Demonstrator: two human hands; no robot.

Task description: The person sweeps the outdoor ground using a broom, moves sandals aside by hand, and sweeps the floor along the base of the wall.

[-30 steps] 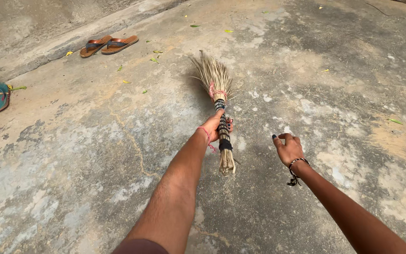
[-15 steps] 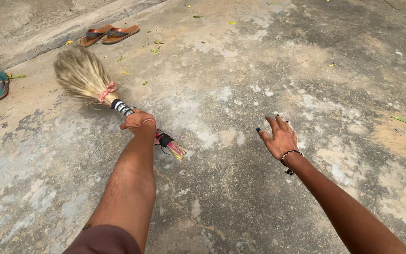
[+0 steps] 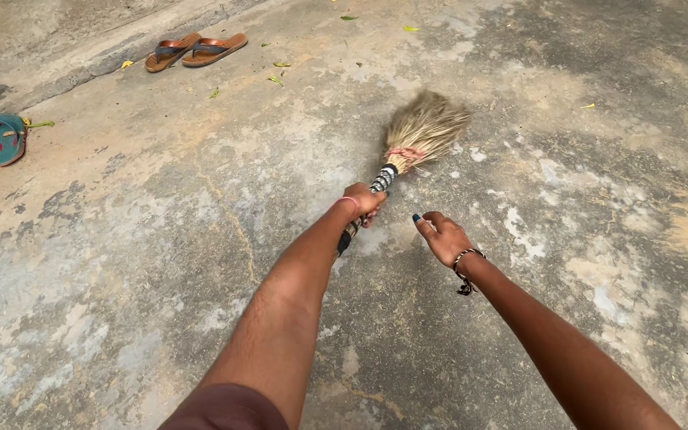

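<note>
The left hand [image 3: 362, 201] is clenched around the wrapped black-and-white banded handle of a short straw-coloured grass hand broom [image 3: 412, 143], low on the shaft, a grip that lets the fanned bristles lie flat against the patchy grey concrete floor [image 3: 121, 263]. The broom points away and to the right, its bristle head blurred just above a pink tie. The right hand [image 3: 442, 236], with a dark beaded bracelet at the wrist, hangs empty just beside the handle's end, fingers loosely curled, holding nothing. Well apart at the upper left lie a pair of brown flip-flop sandals [image 3: 194, 50] and a teal sandal [image 3: 7, 137], near scattered small yellow-green leaves [image 3: 277, 78]
</note>
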